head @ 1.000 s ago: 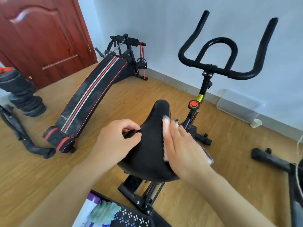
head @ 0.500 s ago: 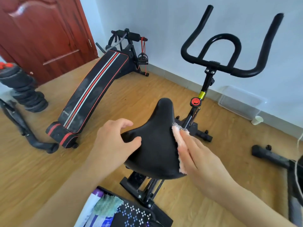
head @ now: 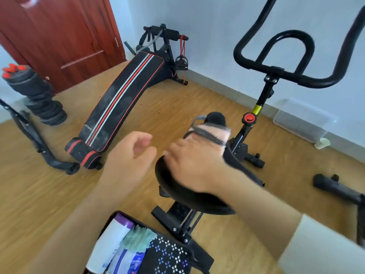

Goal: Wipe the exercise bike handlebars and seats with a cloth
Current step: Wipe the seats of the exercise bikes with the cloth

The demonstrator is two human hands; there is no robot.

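Our pink, grey-striped cloth (head: pixel 210 133) lies near the nose of the black bike seat (head: pixel 173 191), under our right hand (head: pixel 195 163). Its fingers are blurred, so we cannot tell their grip. Our left hand (head: pixel 128 155) hovers beside the seat, fingers loosely curled, holding nothing.

Bright, even daylight, soft and diffuse, no hard shadows. A faint soft shadow lies on the floor (head: pixel 59 194) left of the left hand (head: pixel 130 155). Both hands are motion-blurred; the right hand (head: pixel 193 165) is worst, finger edges smeared, and the cloth (head: pixel 209 131) just past it is streaky. The seat (head: pixel 177 186) rim under the right hand is soft. Small glare patch on the door (head: pixel 59 36), far up-left of the left hand. Wide-angle warp: the handlebars (head: pixel 276 70) beyond the right hand bow outward and the door edge leans. Background fairly sharp, slight compression mush.
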